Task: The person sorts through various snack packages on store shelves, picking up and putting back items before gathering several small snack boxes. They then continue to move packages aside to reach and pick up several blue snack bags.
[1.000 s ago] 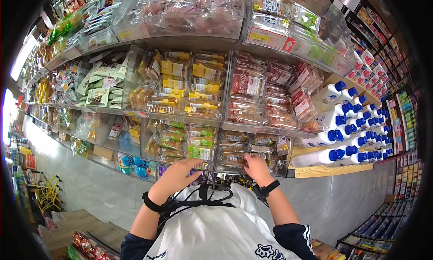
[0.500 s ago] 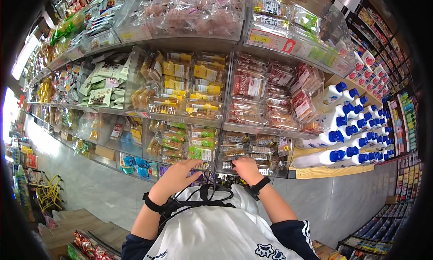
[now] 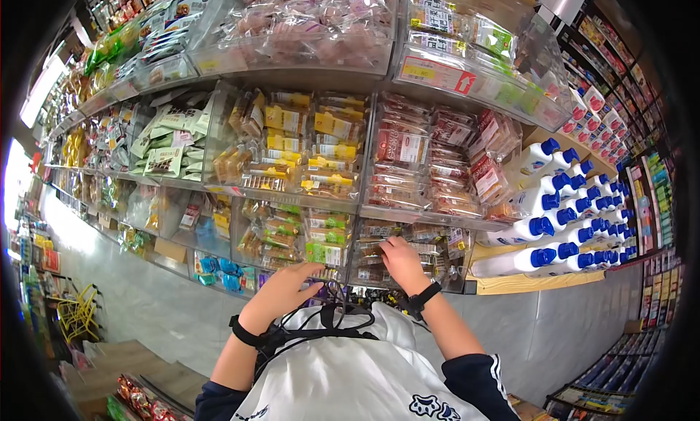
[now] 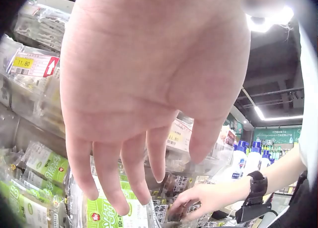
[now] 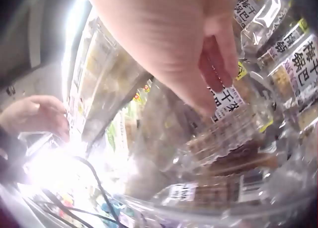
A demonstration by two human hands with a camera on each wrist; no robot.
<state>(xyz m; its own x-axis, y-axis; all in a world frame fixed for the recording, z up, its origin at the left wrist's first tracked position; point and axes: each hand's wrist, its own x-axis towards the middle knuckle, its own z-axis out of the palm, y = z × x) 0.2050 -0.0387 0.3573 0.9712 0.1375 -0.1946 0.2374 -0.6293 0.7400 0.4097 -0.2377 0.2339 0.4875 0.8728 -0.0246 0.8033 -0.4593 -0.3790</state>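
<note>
My right hand point(image 3: 405, 264) reaches into the lower right clear bin of brown snack packets. In the right wrist view its thumb and fingers pinch the serrated end of a clear snack packet point(image 5: 221, 138) with a black-lettered white label. Similar packets point(image 5: 303, 64) lie around it. My left hand point(image 3: 283, 290) hovers at the front of the neighbouring bin, its fingers loosely extended and holding nothing. Below those fingertips in the left wrist view is a green-labelled packet point(image 4: 94, 213).
Yellow-labelled packets point(image 3: 284, 118) and red-labelled packets point(image 3: 401, 140) fill the tier above. White bottles with blue caps point(image 3: 510, 260) stand on a wooden shelf point(image 3: 536, 281) at right. A clear bin front with a price tag point(image 3: 430, 71) juts out higher up. Dark cables point(image 3: 350, 311) hang at my chest.
My right hand first shifted left along the bin's front, then reached forward among the packets and took hold of one. The left hand has stayed nearly in place.
</note>
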